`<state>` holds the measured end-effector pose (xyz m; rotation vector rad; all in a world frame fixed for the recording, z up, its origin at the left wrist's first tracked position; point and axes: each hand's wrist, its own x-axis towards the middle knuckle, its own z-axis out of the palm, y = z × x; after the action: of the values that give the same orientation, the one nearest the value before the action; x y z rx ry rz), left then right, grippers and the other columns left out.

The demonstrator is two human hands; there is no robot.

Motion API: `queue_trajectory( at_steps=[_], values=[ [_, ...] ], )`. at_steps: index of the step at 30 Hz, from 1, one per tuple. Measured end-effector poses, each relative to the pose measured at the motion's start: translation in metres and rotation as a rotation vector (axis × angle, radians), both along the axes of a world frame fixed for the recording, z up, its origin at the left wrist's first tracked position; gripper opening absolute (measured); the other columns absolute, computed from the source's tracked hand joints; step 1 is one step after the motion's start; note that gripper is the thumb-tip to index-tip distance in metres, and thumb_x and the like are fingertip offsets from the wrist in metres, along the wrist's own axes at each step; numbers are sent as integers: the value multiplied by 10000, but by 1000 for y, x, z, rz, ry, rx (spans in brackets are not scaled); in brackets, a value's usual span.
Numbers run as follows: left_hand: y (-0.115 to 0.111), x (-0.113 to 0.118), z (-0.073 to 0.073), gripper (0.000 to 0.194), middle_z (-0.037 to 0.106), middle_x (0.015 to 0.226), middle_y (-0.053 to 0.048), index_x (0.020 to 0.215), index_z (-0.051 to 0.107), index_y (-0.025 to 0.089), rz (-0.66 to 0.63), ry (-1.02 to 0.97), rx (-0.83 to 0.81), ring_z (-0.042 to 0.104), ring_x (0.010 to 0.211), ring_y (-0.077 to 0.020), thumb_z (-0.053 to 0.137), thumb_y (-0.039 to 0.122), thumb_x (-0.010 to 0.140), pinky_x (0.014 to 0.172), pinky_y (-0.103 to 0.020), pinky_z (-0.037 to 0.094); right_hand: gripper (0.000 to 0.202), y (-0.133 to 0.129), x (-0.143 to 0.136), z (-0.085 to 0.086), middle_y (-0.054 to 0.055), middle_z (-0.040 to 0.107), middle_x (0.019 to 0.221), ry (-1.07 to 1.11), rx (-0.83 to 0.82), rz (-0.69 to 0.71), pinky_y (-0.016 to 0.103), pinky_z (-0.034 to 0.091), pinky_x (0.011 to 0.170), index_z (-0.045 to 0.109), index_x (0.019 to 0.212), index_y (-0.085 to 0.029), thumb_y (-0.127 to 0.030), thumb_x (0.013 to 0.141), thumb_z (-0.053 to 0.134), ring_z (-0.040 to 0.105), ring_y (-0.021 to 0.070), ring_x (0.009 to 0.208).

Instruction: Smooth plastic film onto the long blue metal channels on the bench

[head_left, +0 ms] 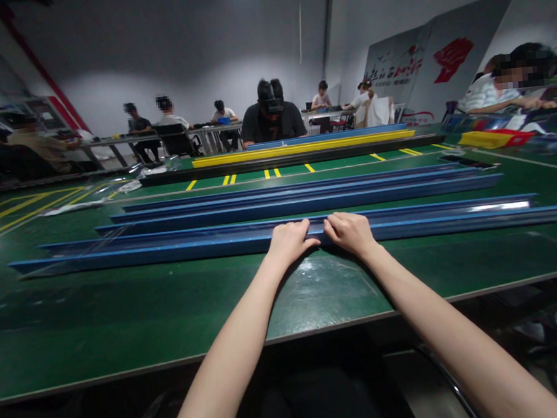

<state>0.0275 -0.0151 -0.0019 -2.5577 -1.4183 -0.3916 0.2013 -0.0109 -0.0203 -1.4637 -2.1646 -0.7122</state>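
A long blue channel strip (164,253) lies across the green table in front of me. My left hand (291,239) is closed over its near wall, just left of the middle, thumb on the near side. Close beside it, my right hand (352,231) grips the same wall, fingers curled over the top edge. A small gap separates the two hands. Clear film seems to cover part of the strip's left end. Behind it lies a second blue channel strip (239,211), parallel and untouched by either hand.
Farther back on the green table (98,331) lie a black strip (274,162), a yellow strip (302,147) and another blue strip (340,134). A yellow and red bin (496,139) stands at right. A person in dark clothes (273,121) sits opposite; several others sit around.
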Motion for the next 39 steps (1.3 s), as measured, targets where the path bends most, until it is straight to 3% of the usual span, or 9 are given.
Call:
queue_trajectory(
  at_steps=[13, 27, 33, 39],
  values=[
    [2, -3, -2, 380, 658, 912, -67, 884, 554, 184, -57, 3, 26, 607, 876, -203, 524, 542, 759, 697, -272, 422, 420, 10, 2, -2, 72, 611, 585, 82, 29, -100, 268, 199, 491, 613, 573, -157, -312, 828, 316, 503, 123, 516],
    [3, -6, 0, 351, 656, 919, -39, 851, 569, 192, -56, -13, 45, 601, 868, -188, 481, 527, 797, 668, -256, 409, 404, 10, 49, -2, 86, 635, 579, 201, 68, -350, 256, 181, 476, 596, 488, -153, -307, 768, 348, 479, 130, 473],
    [4, -4, -2, 361, 658, 891, -41, 837, 591, 187, -66, 5, 59, 599, 859, -189, 460, 522, 810, 670, -260, 413, 445, 7, 47, -4, 70, 591, 535, 172, 125, -289, 262, 173, 470, 566, 474, -162, -312, 815, 323, 443, 114, 468],
    [5, -4, -4, 360, 661, 883, -47, 839, 606, 179, -65, 6, 87, 601, 849, -193, 470, 511, 809, 665, -265, 419, 421, 1, 18, -2, 52, 587, 575, 56, 172, -108, 268, 216, 511, 574, 554, -163, -289, 858, 310, 477, 109, 545]
  ],
)
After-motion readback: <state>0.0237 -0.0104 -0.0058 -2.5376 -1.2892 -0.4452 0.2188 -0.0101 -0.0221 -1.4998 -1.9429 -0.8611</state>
